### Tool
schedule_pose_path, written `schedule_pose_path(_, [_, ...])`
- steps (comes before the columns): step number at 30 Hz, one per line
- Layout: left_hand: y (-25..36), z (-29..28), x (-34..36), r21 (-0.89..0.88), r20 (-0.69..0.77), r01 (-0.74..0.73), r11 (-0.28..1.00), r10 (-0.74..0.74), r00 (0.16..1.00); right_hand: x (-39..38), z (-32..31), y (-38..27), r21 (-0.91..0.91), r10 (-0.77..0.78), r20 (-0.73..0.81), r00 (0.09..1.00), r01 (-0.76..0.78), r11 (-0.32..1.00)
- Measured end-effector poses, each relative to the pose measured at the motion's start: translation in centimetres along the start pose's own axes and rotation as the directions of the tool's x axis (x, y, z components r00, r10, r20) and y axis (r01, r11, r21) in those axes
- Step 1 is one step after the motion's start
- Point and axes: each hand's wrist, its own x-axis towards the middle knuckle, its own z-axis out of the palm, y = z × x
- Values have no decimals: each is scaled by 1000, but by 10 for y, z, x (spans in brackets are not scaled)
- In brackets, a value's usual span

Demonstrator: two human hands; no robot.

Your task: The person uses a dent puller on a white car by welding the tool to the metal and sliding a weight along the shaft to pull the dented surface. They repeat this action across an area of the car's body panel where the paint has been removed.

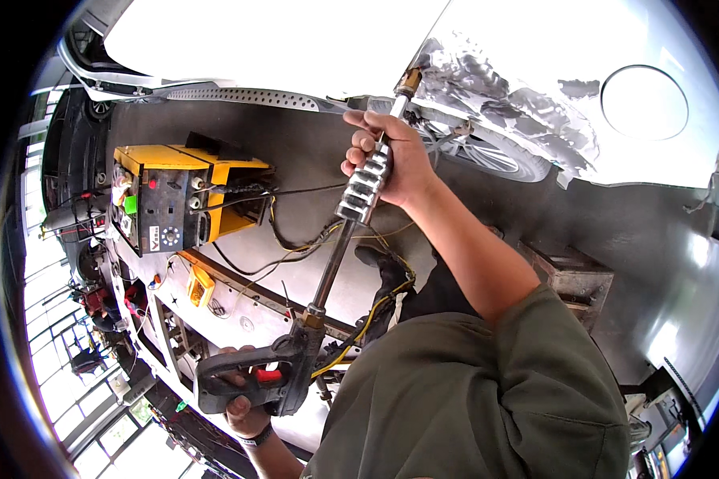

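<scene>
My left hand (244, 407) grips the black pistol handle (287, 375) of a long puller tool with a red trigger, at the lower left. My right hand (399, 164) is wrapped round its ribbed chrome sliding weight (363, 184) on the steel shaft (334, 267). The tool's brass front fitting (410, 80) lies over a white car's body panel (511, 104), beside a patch of scuffed, bare grey metal. I cannot tell whether the tip touches it. Below the panel is a wheel (511, 164).
A yellow machine (164, 156) stands at the left with cables running from it. A white panel (240, 315) with a small yellow tray (201, 286) lies below it. A metal stand (575, 271) is right of my legs. A dark car (64, 152) is at far left.
</scene>
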Motion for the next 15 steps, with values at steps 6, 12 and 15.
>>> schedule_pose_path(6, [31,-11,-7,-66,-135,81,995,-89,987,-78,41,111,33,91,-57,994,-90,995])
schedule_pose_path(12, [38,-21,-14,31,-82,56,998,-53,995,-79,50,114,58,250,-92,964,-246,968])
schedule_pose_path(15, [20,-22,-15,-6,-109,52,999,-52,993,-72,50,99,-12,181,-57,982,-182,983])
